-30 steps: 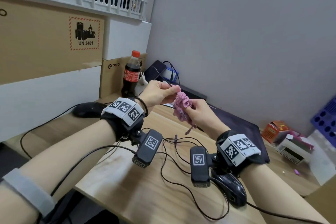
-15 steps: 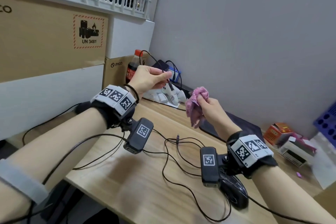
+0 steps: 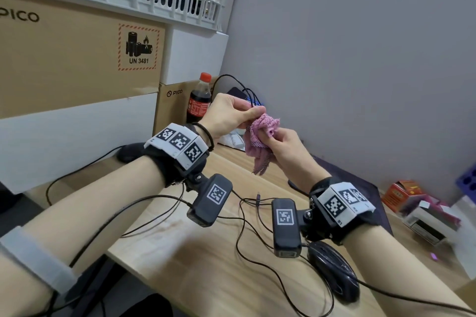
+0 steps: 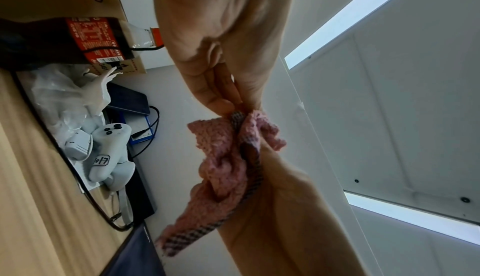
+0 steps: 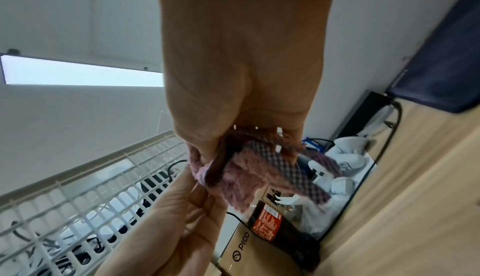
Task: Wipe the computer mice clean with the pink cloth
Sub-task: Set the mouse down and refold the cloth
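Pink cloth bunched up, held in the air above the far part of the wooden desk, between both hands. Right hand has its fingers curled round the wad, a tail hanging below. Left hand pinches the cloth's top edge with thumb and fingertips; the thin black cable arching over that hand seems caught in the same pinch, though the wrist views do not show it clearly.

Risks, as judgement: with the cloth so crumpled, little flat face is free to wipe with. If the cable is dragged along, it could tug a mouse or topple the cola bottle standing behind the left hand, at the desk's back edge.

Count: one cloth. Two black mice in view, one on the desk's near right under the right wrist, one at the desk's left edge behind the left wrist. Neither is touched by the cloth. One bottle. Several loose cables cross the desk; number not separable.
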A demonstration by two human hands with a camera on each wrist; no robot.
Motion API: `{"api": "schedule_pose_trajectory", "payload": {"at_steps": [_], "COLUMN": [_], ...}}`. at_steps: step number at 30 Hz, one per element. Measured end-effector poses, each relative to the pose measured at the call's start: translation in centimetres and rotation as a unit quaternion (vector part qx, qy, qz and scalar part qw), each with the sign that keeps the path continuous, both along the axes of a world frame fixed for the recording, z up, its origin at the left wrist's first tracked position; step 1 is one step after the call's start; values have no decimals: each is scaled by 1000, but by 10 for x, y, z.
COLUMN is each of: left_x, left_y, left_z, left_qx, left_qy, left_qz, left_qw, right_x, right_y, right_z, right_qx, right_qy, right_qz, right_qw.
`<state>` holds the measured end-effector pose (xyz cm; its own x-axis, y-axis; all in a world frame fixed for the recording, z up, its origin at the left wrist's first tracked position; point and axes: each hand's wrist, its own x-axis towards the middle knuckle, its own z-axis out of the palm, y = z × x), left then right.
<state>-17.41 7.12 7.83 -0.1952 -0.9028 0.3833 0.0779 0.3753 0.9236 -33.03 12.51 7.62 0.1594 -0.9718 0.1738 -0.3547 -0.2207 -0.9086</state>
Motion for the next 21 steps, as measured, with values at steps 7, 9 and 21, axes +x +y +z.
{"api": "schedule_pose_trajectory", "payload": {"at_steps": [7,9,21], "left_x": [22,30,-13], "left_y": [-19,-22,0], "left_z": [-3,1,-4], "left_qx": [41,44,15], "left_qy": [56,57,23], "left_qz": [118,118,3], "left_qw": [991,990,1000], "right_x": [-30,-47,-5], "right_y": [19,19,-12], "right_z": [-22,-35,7], "right_qx": [28,21,6], "right_qy": [140,143,59], "right_qz": [-51,-94,-22], "right_qw": [988,985,998]}}
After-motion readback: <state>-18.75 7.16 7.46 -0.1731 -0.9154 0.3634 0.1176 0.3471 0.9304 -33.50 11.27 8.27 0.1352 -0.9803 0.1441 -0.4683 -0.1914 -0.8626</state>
